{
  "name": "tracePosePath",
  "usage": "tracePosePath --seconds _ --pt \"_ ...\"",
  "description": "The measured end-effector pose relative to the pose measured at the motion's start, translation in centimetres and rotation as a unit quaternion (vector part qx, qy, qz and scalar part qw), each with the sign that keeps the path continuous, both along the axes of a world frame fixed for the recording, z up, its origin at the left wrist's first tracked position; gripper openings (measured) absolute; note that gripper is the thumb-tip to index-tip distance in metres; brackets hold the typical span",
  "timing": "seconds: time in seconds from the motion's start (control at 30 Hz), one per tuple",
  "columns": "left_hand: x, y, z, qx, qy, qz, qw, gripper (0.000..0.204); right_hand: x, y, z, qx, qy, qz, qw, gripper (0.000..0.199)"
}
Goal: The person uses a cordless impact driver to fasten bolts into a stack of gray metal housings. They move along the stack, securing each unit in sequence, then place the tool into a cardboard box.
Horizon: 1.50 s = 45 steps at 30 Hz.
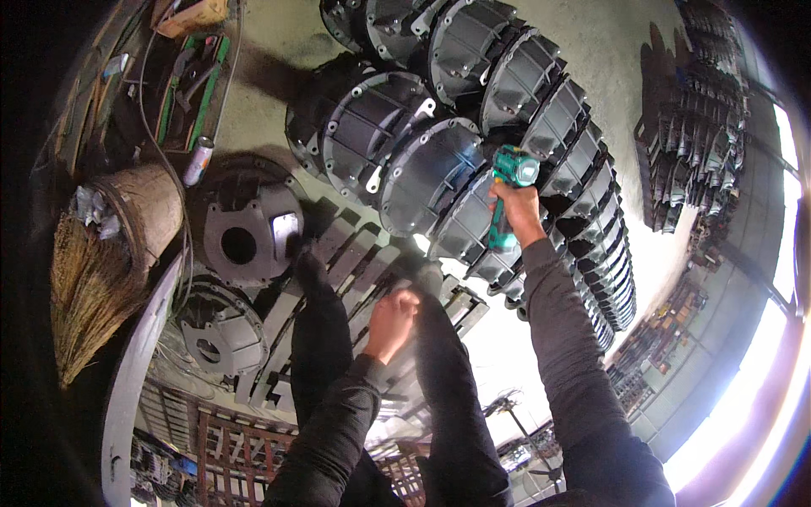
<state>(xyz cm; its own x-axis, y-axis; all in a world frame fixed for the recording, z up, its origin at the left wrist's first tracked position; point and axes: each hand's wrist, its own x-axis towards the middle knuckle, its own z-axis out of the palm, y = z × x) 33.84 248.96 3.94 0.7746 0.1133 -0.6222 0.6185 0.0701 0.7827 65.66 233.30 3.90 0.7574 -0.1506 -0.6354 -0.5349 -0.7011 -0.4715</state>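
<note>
My right hand point(519, 209) is wrapped round the grip of a green and black cordless drill point(517, 166), held over the rows of dark cast metal housings point(435, 173). These round, flanged castings stand packed one against another. Lower down, in front of my legs, my left hand point(392, 323) is closed with its fingers curled in. Whatever it may hold is hidden. Beneath it runs a slatted pallet point(338, 264).
On the left lie two more housings point(239, 235), one with a pale label. A drink can point(198, 160), a green-edged tray point(193, 93), a bucket point(148, 207) and a straw broom point(89, 291) are beyond. More castings point(697, 127) stand stacked at far right.
</note>
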Motion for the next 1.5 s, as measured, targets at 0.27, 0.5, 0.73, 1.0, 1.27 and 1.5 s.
tracePosePath --seconds 0.27,0.5,0.73,1.0,1.27,1.5 --pt "2.0 -0.5 -0.3 0.030 -0.029 0.010 0.999 0.008 1.5 1.5 -0.6 -0.020 0.028 0.001 0.999 0.025" --pt "3.2 0.2 0.2 0.033 -0.035 0.034 0.998 0.008 1.1 1.1 -1.1 -0.052 0.009 0.036 0.998 0.023" --pt "4.0 1.2 0.6 -0.014 0.021 0.043 0.999 0.008 2.4 0.2 -2.0 0.043 0.048 0.006 0.998 0.019" --pt "5.5 1.6 1.7 -0.011 -0.019 0.072 0.997 0.009 4.7 -0.3 -2.1 0.006 0.075 0.090 0.993 0.008" --pt "6.7 1.4 2.5 -0.028 0.011 0.069 0.997 0.007 5.4 -1.6 -3.6 -0.120 0.070 0.249 0.959 0.017" --pt "6.7 0.6 2.1 -0.038 0.005 0.107 0.994 0.010 5.9 -1.0 -3.1 -0.112 0.081 0.218 0.966 0.018"
